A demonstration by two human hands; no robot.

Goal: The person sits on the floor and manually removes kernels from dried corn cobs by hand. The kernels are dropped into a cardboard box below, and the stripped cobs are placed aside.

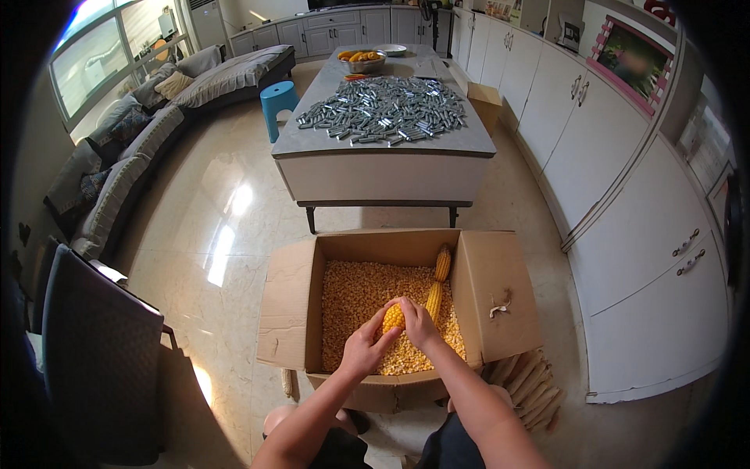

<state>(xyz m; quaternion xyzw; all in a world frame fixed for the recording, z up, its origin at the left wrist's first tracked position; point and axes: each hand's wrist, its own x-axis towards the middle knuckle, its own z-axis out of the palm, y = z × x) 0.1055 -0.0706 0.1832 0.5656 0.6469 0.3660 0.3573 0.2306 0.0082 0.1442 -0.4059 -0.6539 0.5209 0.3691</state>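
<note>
Cardboard, plain brown and matte, forms the open box (391, 244) below me in the head view, its broad side flaps spread outward. A bed of loose kernels (359, 285) covers its bottom, pebbly and golden, turning brighter yellow toward the near right corner. On the right flap lies a pale, twisted, papery scrap (500, 305). At the lower right, bare cobs (535, 391) lie heaped on the floor (187, 258), dry, tan and rod-like; the floor itself is glossy light tile that throws back the glare. Beyond the box stands a table (383, 176) with a smooth grey top, spread with small shiny cylinders (383, 113) that look metallic. A smooth blue stool (278, 102) stands at its left side.

The ear of corn (394, 318) is between my hands, over the near half of the box. It shows a rounded, bright yellow face, its grains packed in tight, bumpy rows; my fingers hide the rest. My left hand (367, 344) grips it from the left, fingers curved around, and my right hand (420, 324) is closed on it from the right. Two more ears (443, 264) lie end to end along the right wall, the farther one deeper orange.
</note>
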